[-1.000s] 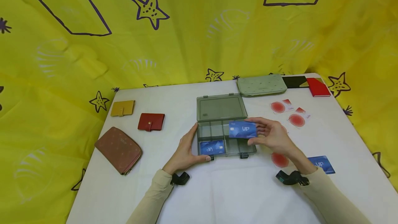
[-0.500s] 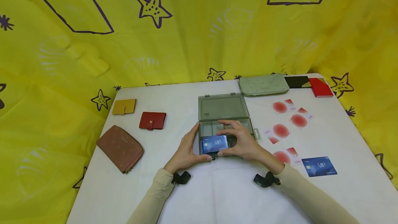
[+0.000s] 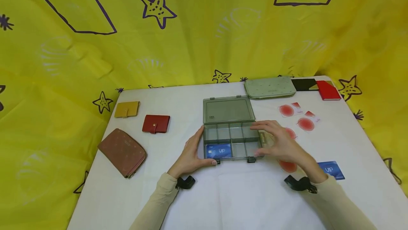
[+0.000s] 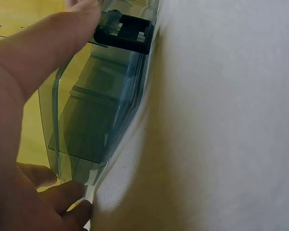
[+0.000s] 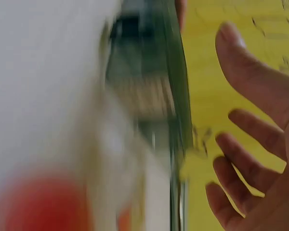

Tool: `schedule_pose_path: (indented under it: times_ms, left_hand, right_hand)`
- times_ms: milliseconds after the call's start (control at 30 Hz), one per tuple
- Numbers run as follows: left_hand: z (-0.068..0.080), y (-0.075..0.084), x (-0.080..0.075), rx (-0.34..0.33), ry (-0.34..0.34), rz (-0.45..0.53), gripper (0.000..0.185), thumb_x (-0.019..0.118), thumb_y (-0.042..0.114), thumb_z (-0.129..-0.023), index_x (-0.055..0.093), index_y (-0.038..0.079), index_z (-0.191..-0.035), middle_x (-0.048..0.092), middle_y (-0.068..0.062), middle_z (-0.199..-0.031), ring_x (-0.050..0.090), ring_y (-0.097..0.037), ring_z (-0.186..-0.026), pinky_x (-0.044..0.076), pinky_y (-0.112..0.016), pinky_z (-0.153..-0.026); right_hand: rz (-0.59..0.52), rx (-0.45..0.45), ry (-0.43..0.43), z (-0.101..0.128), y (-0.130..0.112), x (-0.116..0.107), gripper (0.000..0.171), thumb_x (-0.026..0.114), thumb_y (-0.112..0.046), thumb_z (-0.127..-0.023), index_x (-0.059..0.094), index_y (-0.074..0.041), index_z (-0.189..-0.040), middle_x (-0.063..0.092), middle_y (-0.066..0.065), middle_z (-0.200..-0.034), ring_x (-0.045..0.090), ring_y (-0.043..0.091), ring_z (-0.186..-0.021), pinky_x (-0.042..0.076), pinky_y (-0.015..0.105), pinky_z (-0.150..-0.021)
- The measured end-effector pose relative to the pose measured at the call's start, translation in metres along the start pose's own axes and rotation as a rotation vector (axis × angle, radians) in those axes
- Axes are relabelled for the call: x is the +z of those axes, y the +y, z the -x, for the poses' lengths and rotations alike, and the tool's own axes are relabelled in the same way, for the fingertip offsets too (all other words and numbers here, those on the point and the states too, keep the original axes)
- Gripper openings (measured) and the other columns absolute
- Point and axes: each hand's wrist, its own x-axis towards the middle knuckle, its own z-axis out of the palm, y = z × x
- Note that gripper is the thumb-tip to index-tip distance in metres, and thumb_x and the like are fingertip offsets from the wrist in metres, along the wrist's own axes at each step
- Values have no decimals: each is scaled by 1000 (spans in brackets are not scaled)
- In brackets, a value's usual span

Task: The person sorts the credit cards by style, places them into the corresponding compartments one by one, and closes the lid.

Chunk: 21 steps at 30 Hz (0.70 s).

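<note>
A see-through grey-green compartment box [image 3: 237, 141] lies with its lid [image 3: 228, 110] folded back. In its front left compartment lies a blue VIP card [image 3: 219, 151]. My left hand [image 3: 190, 155] grips the box's left front corner, thumb at the front latch [image 4: 130, 33] and fingers along the left side. Above the box's right edge hovers my right hand [image 3: 280, 143], fingers spread and holding nothing; the right wrist view shows the hand [image 5: 260, 159] apart from the box. Another blue VIP card [image 3: 332, 170] lies beside the right forearm, partly hidden by it.
Several red-and-white cards [image 3: 306, 124] lie right of the box, some partly covered by the right hand. Behind are a green pouch [image 3: 270, 87], a black item [image 3: 304, 84] and a red booklet [image 3: 328, 90]. Yellow [image 3: 126, 109], red [image 3: 156, 123] and brown [image 3: 122, 152] wallets lie left.
My right hand carried a blue VIP card left, set it in the front left compartment over the card there, let go and moved back right. The left hand stayed at the box.
</note>
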Motion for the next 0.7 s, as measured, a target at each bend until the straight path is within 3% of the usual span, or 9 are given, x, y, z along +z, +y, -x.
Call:
schedule_pose_path:
  times_ms: [100,167,267,400,500,700]
  left_hand:
    - [2,1,-1,-10,1,1,132,96,44,-76,9,27,-173,20,-5,-178,18,-37,-162,22,-66,-128]
    - [2,1,-1,-11,-3,1,132,96,44,-76,8,27,-173,20,-4,-178,18,-36,-163,22,-65,-128]
    - [1,2,0,-8,-11,-2,132,96,44,-77,7,26,-173,19,-4,-178,18,-36,-163,22,-65,-128]
    - [0,3,1,-6,-12,-8,132,96,43,-77,7,24,-173,18,-4,-178,18,-36,-163,21,-64,-129]
    - [0,3,1,-4,-8,-8,131,96,43,-77,8,24,-173,19,-5,-178,18,-36,-163,21,-64,-129]
    - [0,3,1,-8,-10,-6,131,96,43,-77,7,26,-173,18,-5,-178,18,-36,-163,21,-65,-128]
  right_hand:
    - [42,143,-2,31,16,-35,76,103,-23,-66,71,-16,-135,70,6,-134,55,10,-120,57,31,-92]
    - [65,237,-17,53,29,-57,74,102,-26,-68,71,-19,-135,71,8,-133,57,15,-116,53,19,-88]
    - [106,371,-63,86,46,-83,78,102,-33,-68,70,-20,-137,67,12,-136,55,27,-114,49,15,-82]
    - [142,492,-158,122,65,-101,86,100,-37,-68,64,-15,-143,56,23,-146,49,42,-122,55,51,-96]
    - [142,533,-194,141,73,-106,85,100,-33,-69,63,-10,-141,49,31,-147,43,53,-126,43,77,-94]
    - [183,501,-155,160,81,-103,66,101,-23,-66,73,-9,-124,51,27,-136,42,52,-120,43,77,-90]
